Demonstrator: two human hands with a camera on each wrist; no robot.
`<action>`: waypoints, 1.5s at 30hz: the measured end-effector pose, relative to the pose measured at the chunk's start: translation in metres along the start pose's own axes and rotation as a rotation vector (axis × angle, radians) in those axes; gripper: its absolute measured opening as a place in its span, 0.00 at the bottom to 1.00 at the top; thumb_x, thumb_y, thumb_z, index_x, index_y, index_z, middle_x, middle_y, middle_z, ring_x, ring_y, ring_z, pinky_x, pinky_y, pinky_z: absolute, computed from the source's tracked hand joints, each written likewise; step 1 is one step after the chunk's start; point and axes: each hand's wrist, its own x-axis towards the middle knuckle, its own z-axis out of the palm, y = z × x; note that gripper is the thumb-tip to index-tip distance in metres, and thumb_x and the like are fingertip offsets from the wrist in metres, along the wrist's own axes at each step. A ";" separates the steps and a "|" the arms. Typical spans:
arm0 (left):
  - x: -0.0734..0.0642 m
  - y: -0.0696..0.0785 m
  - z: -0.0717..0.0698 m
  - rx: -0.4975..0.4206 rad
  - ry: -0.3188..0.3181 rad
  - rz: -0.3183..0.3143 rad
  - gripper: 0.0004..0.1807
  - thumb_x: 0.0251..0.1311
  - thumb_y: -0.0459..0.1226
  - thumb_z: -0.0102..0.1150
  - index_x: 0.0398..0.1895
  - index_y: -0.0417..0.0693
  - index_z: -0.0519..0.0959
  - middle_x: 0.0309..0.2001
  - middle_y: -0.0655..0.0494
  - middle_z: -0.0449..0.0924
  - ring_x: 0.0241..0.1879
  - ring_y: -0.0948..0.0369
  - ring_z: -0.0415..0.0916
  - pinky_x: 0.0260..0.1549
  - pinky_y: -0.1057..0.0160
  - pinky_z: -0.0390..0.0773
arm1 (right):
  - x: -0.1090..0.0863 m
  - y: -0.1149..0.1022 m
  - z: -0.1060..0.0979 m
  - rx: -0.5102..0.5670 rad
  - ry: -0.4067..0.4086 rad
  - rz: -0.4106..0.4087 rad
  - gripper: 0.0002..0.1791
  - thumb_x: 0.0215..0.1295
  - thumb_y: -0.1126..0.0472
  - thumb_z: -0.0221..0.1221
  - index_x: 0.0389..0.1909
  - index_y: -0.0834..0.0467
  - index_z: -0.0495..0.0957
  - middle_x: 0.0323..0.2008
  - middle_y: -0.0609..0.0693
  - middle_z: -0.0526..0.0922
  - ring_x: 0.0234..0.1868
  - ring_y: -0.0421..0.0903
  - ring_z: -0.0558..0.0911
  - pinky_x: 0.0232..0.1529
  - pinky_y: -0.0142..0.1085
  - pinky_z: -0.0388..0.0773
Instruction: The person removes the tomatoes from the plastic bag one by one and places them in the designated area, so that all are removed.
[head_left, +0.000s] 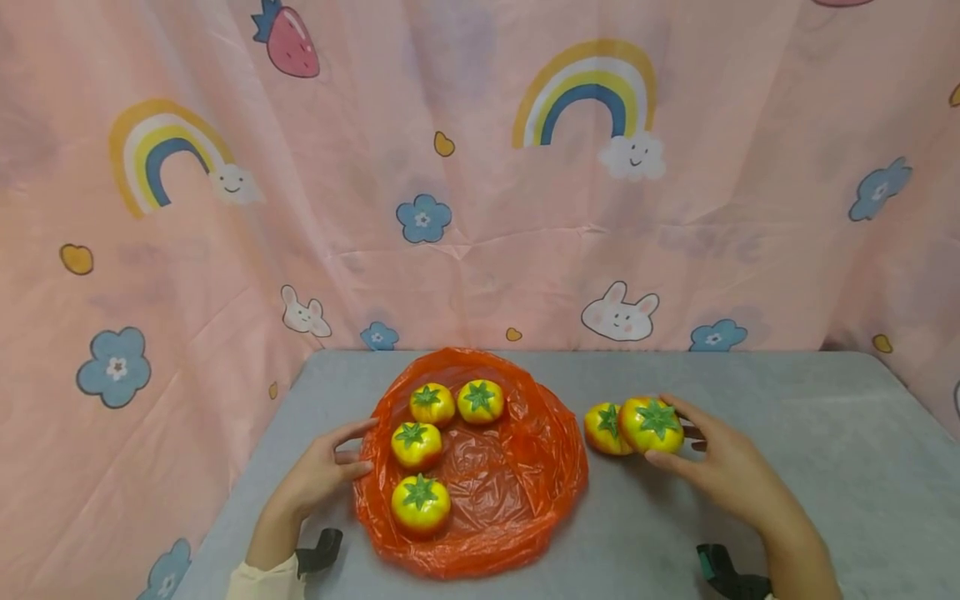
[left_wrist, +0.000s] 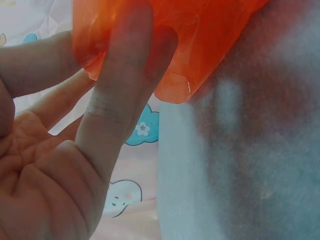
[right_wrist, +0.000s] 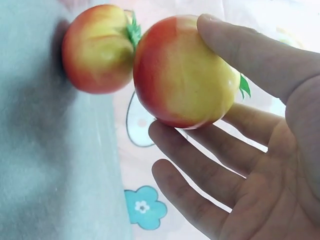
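Observation:
A red plastic bag point(head_left: 491, 479) lies spread with its rim rolled open; several yellow-red toy tomatoes, including a front one point(head_left: 421, 505), sit along its left and back. My left hand point(head_left: 318, 475) pinches the bag's left rim between thumb and fingers; in the left wrist view, fingertips show through the red film point(left_wrist: 200, 45). To the right of the bag, my right hand point(head_left: 712, 458) holds a tomato point(right_wrist: 182, 72) between thumb and fingertips, lifted over the table. Another tomato point(right_wrist: 97, 50) rests on the table just left of it, partly overlapped by the held one in the head view.
The grey table point(head_left: 832, 467) extends on both sides of the bag. A pink curtain point(head_left: 480, 275) with rainbows, flowers and rabbits hangs behind its far edge. Dark wrist mounts point(head_left: 321, 552) sit on both forearms.

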 end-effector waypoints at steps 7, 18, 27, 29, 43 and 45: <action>0.001 0.000 0.000 0.000 0.012 -0.010 0.36 0.61 0.24 0.59 0.73 0.44 0.64 0.72 0.34 0.61 0.50 0.52 0.85 0.45 0.58 0.86 | 0.002 0.011 -0.002 0.011 0.037 0.002 0.54 0.59 0.34 0.64 0.77 0.59 0.54 0.65 0.75 0.67 0.55 0.72 0.77 0.48 0.62 0.79; 0.000 -0.002 0.001 0.013 0.028 -0.035 0.35 0.61 0.25 0.61 0.72 0.46 0.66 0.72 0.36 0.62 0.49 0.53 0.85 0.45 0.57 0.86 | 0.007 0.025 0.001 0.022 0.040 0.040 0.56 0.60 0.32 0.61 0.77 0.63 0.52 0.67 0.76 0.64 0.58 0.73 0.75 0.50 0.63 0.79; 0.002 -0.005 0.002 0.036 0.038 -0.044 0.34 0.61 0.26 0.61 0.72 0.48 0.67 0.71 0.37 0.63 0.49 0.53 0.85 0.46 0.56 0.86 | 0.013 0.037 0.005 0.020 0.024 0.096 0.58 0.60 0.30 0.60 0.77 0.63 0.49 0.69 0.76 0.60 0.61 0.73 0.72 0.51 0.63 0.78; 0.002 -0.004 0.002 0.035 0.041 -0.044 0.34 0.61 0.26 0.61 0.72 0.48 0.67 0.71 0.37 0.63 0.49 0.53 0.85 0.46 0.55 0.86 | 0.016 0.039 0.006 0.019 0.024 0.100 0.58 0.59 0.30 0.61 0.77 0.63 0.49 0.69 0.76 0.60 0.61 0.72 0.72 0.51 0.63 0.78; 0.003 -0.005 0.004 0.041 0.055 -0.073 0.34 0.60 0.26 0.61 0.71 0.49 0.68 0.71 0.38 0.65 0.51 0.51 0.84 0.47 0.53 0.86 | 0.023 0.047 0.019 -0.020 0.060 0.039 0.54 0.60 0.37 0.64 0.74 0.69 0.55 0.67 0.78 0.63 0.59 0.73 0.73 0.57 0.69 0.69; 0.003 -0.005 0.004 0.034 0.053 -0.071 0.34 0.61 0.27 0.61 0.71 0.49 0.68 0.71 0.38 0.64 0.51 0.51 0.84 0.47 0.53 0.86 | 0.024 0.046 0.020 -0.015 0.062 0.050 0.54 0.60 0.37 0.65 0.74 0.68 0.54 0.67 0.78 0.62 0.60 0.73 0.73 0.57 0.70 0.68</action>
